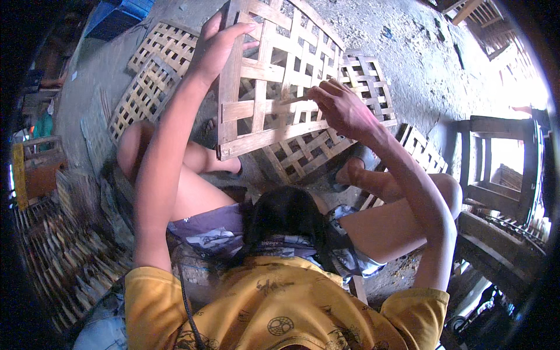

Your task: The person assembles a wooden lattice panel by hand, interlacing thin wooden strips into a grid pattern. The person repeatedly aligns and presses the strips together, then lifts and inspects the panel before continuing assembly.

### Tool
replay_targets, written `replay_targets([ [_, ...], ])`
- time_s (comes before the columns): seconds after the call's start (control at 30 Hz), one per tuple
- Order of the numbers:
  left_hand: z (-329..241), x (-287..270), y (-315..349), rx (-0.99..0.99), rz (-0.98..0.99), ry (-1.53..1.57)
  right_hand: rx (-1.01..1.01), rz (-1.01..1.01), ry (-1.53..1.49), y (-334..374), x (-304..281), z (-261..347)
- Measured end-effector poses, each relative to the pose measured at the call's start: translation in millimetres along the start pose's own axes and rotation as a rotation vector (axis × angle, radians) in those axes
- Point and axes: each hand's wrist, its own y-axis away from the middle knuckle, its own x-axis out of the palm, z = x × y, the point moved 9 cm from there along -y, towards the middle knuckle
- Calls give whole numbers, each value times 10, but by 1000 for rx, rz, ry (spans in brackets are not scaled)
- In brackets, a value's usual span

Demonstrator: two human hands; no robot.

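Note:
A panel of woven wooden slats [265, 71] stands tilted in front of me, its open squares framed by flat strips. My left hand [217, 49] is closed round the panel's upper left edge, with the thumb and fingers reaching over the frame. At the panel's lower right, my right hand [343, 111] is closed, its fingertips pinching what looks like a thin wooden strip [296, 101] against the weave. The far end of that strip blends into the slats, so its length is hard to tell.
More woven panels lie on the rough floor: two at the left [143, 93], one under the held panel [303, 156], another behind it [368, 87]. A wooden frame [472, 157] stands at the right. Stacked slats [76, 251] lie lower left; a blue container [119, 17] is at the back left.

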Motion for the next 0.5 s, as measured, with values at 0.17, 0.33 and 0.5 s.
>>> replay_targets([
  [0.17, 6, 17, -6, -3, -5, -3, -13, -28, -253, -74, 22, 446],
  [0.33, -80, 152, 40, -93, -51, -62, -54, 44, -190, -114, 114, 609],
  [0.5, -104, 93, 68, -13, -36, -21, -96, 103, -114, -70, 221, 418],
])
